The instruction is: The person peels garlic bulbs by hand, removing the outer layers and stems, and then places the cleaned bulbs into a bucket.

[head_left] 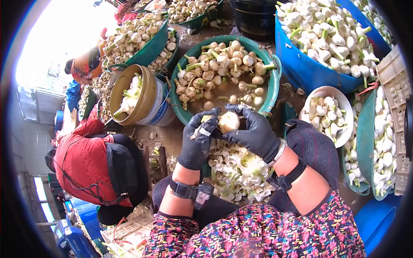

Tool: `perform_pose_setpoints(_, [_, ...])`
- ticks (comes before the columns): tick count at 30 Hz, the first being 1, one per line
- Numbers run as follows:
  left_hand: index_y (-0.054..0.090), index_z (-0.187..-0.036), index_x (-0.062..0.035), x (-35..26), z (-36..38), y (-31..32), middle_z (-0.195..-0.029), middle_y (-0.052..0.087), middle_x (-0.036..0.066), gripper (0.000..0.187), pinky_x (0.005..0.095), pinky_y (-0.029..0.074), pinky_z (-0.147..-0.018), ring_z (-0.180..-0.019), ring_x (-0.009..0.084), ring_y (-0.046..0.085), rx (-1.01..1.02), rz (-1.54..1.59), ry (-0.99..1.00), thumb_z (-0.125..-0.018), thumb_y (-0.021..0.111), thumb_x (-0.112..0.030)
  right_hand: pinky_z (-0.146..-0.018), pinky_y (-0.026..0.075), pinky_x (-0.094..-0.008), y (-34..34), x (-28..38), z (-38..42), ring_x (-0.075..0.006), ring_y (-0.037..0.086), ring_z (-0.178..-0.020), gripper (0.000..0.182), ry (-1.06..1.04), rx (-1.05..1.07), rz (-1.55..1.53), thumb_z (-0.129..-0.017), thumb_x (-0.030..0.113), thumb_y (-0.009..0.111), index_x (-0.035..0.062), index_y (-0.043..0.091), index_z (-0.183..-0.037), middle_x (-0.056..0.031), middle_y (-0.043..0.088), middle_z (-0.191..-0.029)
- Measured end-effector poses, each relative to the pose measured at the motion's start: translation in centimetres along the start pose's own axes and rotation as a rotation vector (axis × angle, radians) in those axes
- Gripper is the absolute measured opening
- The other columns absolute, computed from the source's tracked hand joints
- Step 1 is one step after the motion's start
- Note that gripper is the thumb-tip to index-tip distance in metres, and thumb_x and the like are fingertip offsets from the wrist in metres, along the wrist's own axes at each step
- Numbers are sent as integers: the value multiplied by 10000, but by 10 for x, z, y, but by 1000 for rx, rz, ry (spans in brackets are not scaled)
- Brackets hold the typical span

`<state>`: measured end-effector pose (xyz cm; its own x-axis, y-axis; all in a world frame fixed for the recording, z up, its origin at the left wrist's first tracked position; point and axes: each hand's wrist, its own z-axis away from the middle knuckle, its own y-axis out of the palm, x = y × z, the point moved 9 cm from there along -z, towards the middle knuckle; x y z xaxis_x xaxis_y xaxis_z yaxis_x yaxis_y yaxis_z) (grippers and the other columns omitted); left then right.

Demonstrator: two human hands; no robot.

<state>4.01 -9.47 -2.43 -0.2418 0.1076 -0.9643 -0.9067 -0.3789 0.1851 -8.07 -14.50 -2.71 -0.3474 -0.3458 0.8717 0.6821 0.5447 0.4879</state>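
Both my hands wear black gloves and meet over my knees. My right hand [254,131] grips a pale round onion bulb [229,121]. My left hand [198,139] presses against the same bulb from the left, with what looks like a small blade in its fingers. Below the hands lies a heap of white and green peelings [238,172]. Just beyond them stands a green basin [272,92] holding muddy water and several unpeeled bulbs.
A blue tub [301,64] heaped with white bulbs stands at the upper right, a white bowl [346,107] of peeled bulbs beside my right knee. A tan bucket [148,96] tilts at the left. A person in a red top [84,161] crouches at the left.
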Motion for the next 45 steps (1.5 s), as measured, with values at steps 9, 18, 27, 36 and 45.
perform_pose_setpoints(9, [549,-1090,53,-1,4,14,-975,614,105,258,278,528,-694,-813,159,610,35,108,-80,-858,544,-59,-776,500,-261,-21,-16,1,-134,583,-883,441,127,-103,-163,-736,10,676,-28,498,-1138,-85,592,-1018])
perform_pose_setpoints(18, [523,-1122,62,-2,5,17,-1038,594,140,284,327,525,-757,-916,216,603,109,222,-69,-851,527,-22,-803,476,-243,-17,-12,-3,-115,559,-910,413,78,-123,-197,-804,82,630,-29,484,-1174,-76,589,-1016])
perform_pose_setpoints(27, [568,-1036,59,13,7,-1,-943,627,95,275,261,492,-711,-823,183,611,-2,30,-141,-780,604,-33,-821,449,-250,-17,-7,1,-107,519,-970,401,46,-98,106,-891,217,531,5,464,-1225,-60,542,-1089])
perform_pose_setpoints(36, [621,-944,17,-15,4,3,-813,628,87,226,263,466,-694,-755,163,602,53,-532,239,-722,581,7,-550,490,-240,-13,-51,6,-147,597,-653,327,411,-57,-441,-880,309,540,41,533,-1068,-83,585,-909])
perform_pose_setpoints(45, [618,-961,3,-12,7,16,-823,622,96,280,285,463,-707,-772,199,600,183,-539,228,-686,580,38,-639,488,-288,-27,-24,-1,-169,596,-689,489,76,-198,275,-746,423,680,-5,572,-956,-110,605,-755])
